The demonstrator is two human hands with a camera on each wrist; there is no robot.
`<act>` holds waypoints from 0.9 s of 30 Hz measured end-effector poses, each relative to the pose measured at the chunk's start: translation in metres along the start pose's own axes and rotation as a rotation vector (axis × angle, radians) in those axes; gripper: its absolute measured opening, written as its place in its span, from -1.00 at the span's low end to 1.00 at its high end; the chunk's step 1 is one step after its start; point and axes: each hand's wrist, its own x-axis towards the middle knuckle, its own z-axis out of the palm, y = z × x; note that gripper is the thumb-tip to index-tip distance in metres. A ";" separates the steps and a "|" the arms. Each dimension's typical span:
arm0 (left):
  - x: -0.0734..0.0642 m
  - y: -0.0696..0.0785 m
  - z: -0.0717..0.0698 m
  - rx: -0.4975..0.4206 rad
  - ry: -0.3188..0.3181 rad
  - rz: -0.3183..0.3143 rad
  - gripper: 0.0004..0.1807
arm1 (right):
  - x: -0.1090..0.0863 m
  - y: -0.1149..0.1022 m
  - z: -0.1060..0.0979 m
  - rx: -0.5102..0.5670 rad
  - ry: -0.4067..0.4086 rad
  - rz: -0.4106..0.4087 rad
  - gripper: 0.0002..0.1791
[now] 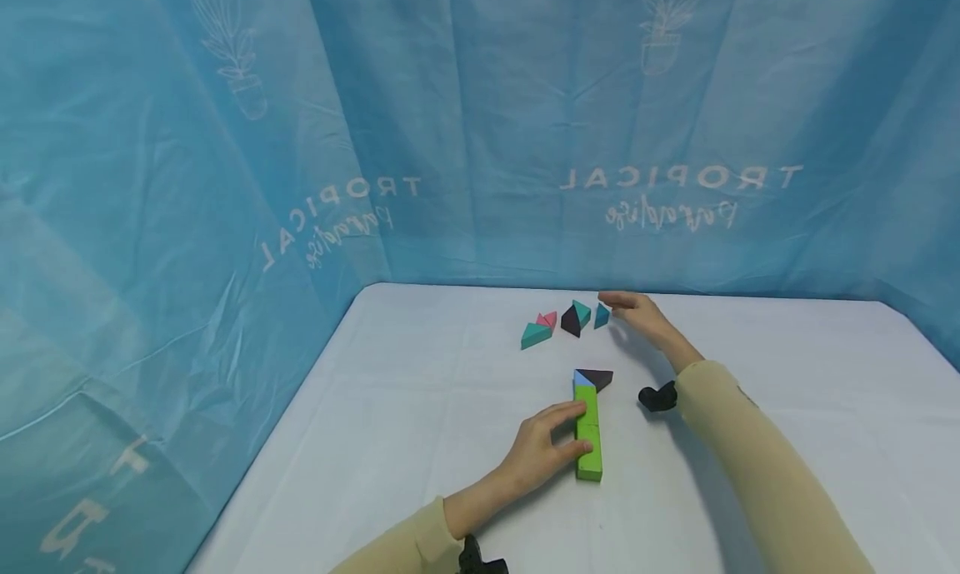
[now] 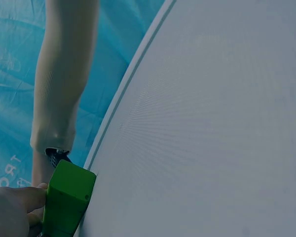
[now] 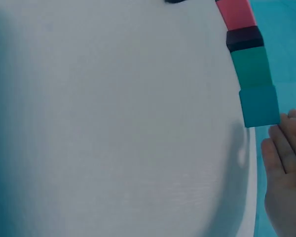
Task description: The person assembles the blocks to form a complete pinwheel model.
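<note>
My left hand rests its fingertips and thumb along the left side of a bar of green blocks, the thumb nearer to me. In the left wrist view the thumb touches a green block. At the bar's far end lie a light blue triangular block and a dark triangular block. Farther back, my right hand has its fingers extended by a blue triangular block. In the right wrist view the fingertips are right at that block's corner.
Left of the blue block are a teal triangle, a dark block, small pink blocks and another teal block. A white-covered table lies beneath, with blue curtains behind and to the left.
</note>
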 end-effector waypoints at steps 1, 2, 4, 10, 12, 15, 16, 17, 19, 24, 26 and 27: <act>0.000 0.000 0.000 0.002 0.001 0.004 -0.45 | 0.001 0.001 0.000 0.003 -0.014 -0.001 -0.53; 0.000 0.000 0.000 0.002 0.002 0.005 -0.45 | 0.001 0.002 0.000 0.002 -0.027 -0.003 -0.52; 0.000 0.001 -0.001 0.004 0.005 0.008 -0.46 | 0.002 0.003 0.001 -0.003 -0.043 -0.005 -0.50; -0.001 0.001 -0.002 -0.026 0.004 -0.003 -0.46 | 0.004 0.003 0.002 -0.025 -0.039 0.003 -0.49; -0.001 0.002 -0.002 -0.032 0.006 -0.003 -0.46 | 0.005 0.003 0.002 -0.015 -0.049 0.004 -0.49; -0.001 0.001 -0.002 -0.023 0.007 0.007 -0.46 | 0.006 0.004 0.002 -0.005 -0.060 -0.003 -0.49; -0.001 0.001 -0.002 -0.015 0.009 0.013 -0.46 | 0.006 0.004 0.002 0.000 -0.063 -0.005 -0.49; -0.001 0.000 -0.002 -0.009 0.009 0.018 -0.46 | 0.006 0.004 0.002 0.003 -0.067 -0.006 -0.50; -0.001 -0.001 -0.002 0.002 0.011 0.025 -0.45 | 0.005 0.004 0.002 0.010 -0.066 -0.005 -0.50; -0.001 -0.001 -0.002 0.005 0.012 0.031 -0.45 | 0.006 0.006 0.003 0.025 -0.063 -0.004 -0.52; -0.001 -0.001 -0.002 0.005 0.010 0.030 -0.45 | 0.007 0.007 0.003 0.023 -0.059 -0.011 -0.53; -0.001 0.000 -0.002 0.001 0.008 0.026 -0.45 | 0.008 0.008 0.003 0.022 -0.058 -0.015 -0.53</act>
